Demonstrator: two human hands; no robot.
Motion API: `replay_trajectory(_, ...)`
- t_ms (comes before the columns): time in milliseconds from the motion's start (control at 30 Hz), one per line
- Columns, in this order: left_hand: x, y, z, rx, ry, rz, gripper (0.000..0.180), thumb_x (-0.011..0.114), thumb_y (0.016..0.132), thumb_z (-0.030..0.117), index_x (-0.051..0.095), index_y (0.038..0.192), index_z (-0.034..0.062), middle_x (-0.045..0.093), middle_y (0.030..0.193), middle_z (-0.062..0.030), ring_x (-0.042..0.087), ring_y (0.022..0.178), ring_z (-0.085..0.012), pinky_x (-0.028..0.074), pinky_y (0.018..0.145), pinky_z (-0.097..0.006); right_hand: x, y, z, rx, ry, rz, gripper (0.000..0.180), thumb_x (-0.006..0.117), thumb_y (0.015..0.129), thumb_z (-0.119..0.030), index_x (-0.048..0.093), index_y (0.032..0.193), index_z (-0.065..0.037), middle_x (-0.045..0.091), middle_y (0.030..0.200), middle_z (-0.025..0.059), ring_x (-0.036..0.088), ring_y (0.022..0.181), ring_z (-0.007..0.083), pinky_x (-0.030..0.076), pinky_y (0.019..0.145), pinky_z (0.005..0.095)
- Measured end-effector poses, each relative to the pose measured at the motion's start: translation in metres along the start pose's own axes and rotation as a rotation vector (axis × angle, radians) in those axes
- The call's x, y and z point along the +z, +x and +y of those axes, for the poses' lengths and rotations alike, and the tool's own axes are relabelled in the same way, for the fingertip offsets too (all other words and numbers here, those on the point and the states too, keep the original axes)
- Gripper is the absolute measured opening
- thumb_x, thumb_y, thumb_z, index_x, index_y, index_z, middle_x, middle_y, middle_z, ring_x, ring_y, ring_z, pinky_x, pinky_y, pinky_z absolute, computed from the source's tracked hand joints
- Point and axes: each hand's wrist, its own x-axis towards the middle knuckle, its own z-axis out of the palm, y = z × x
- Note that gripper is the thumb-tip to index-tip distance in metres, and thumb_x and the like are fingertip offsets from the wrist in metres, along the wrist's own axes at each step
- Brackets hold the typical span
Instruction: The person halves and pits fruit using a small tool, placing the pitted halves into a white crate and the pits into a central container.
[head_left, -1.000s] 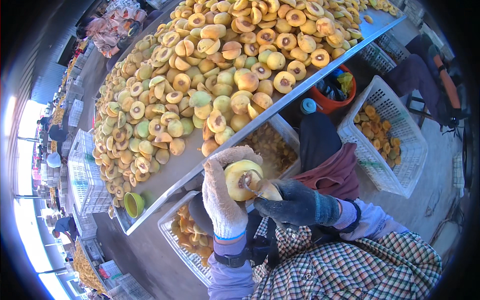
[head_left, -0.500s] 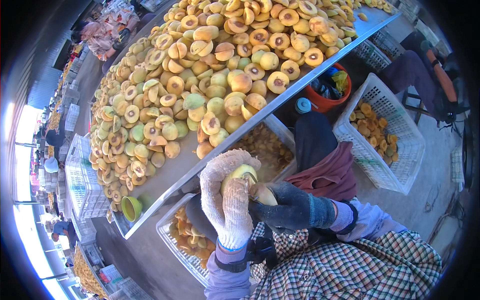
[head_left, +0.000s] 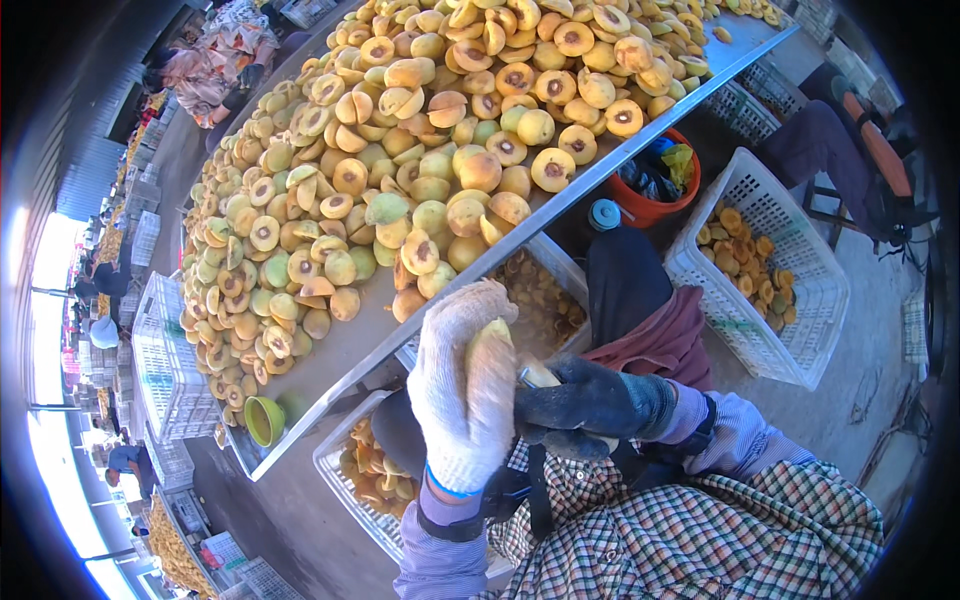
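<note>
My left hand [head_left: 458, 385], in a dusty white knit glove, is curled around a yellow-green peach [head_left: 490, 350], mostly covered by the fingers. Close beside it on the right, my right hand [head_left: 595, 408] wears a dark coated glove. It is closed round a small hand tool [head_left: 538, 376] with a pale end pointing at the peach; its working tip is too hidden to name the tool exactly. Both hands are above my lap, just in front of the metal table's edge [head_left: 560, 212]. On that table lies a large heap of halved peaches [head_left: 400, 150].
Below the table edge stand white crates of peach pieces, one at lower left [head_left: 345, 455] and one at right [head_left: 810, 300]. An orange bucket [head_left: 650, 205] with bags stands beside a blue-lidded container [head_left: 604, 214]. A green bowl [head_left: 264, 421] rests at the table corner. Other people sit nearby.
My left hand has turned and closed further over the peach. My right hand has drawn slightly away to the right, and the pale-ended tool now shows in it.
</note>
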Motion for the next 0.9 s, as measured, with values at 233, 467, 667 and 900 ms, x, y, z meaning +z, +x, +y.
replay_trajectory(233,0.000,-0.004,-0.007,0.164,0.148,-0.067,0.026,0.050,0.092,0.017,0.055,0.111,-0.0010,0.057,0.112,-0.0180,0.057,0.101,-0.0275,0.043,0.092,-0.036,-0.020,0.004,0.018,-0.258,-0.214,-0.087,0.041,0.048,0.097,-0.040,0.055,0.087,-0.001,0.051,0.054,0.0018,0.045,0.035,0.0070,0.033,0.032,0.0209)
replay_trajectory(467,0.000,0.012,-0.004,0.128,0.145,-0.159,0.021,0.053,0.089,0.008,0.059,0.106,-0.0021,0.062,0.102,-0.0163,0.062,0.088,-0.0231,0.050,0.075,-0.031,-0.012,-0.001,0.014,-0.067,-0.118,0.011,0.044,0.047,0.096,-0.044,0.054,0.079,-0.004,0.049,0.053,0.0003,0.042,0.036,0.0058,0.032,0.033,0.0205)
replay_trajectory(667,-0.008,0.018,0.000,-0.469,-0.354,-0.268,0.034,0.046,0.097,0.027,0.058,0.108,-0.0028,0.061,0.099,-0.0104,0.059,0.088,-0.0133,0.048,0.076,-0.026,-0.007,0.002,0.006,0.013,-0.017,0.053,0.043,0.051,0.094,-0.043,0.057,0.082,-0.003,0.050,0.053,0.0003,0.042,0.036,0.0056,0.032,0.035,0.0208)
replay_trajectory(900,0.006,-0.012,-0.002,-0.179,-0.093,0.076,0.029,0.060,0.085,0.004,0.055,0.113,0.0006,0.058,0.108,-0.0146,0.060,0.094,-0.0233,0.048,0.085,-0.031,-0.017,0.010,0.017,-0.545,-0.458,-0.056,0.036,0.051,0.094,-0.031,0.056,0.106,0.003,0.054,0.062,0.0008,0.049,0.046,0.0100,0.039,0.045,0.0252)
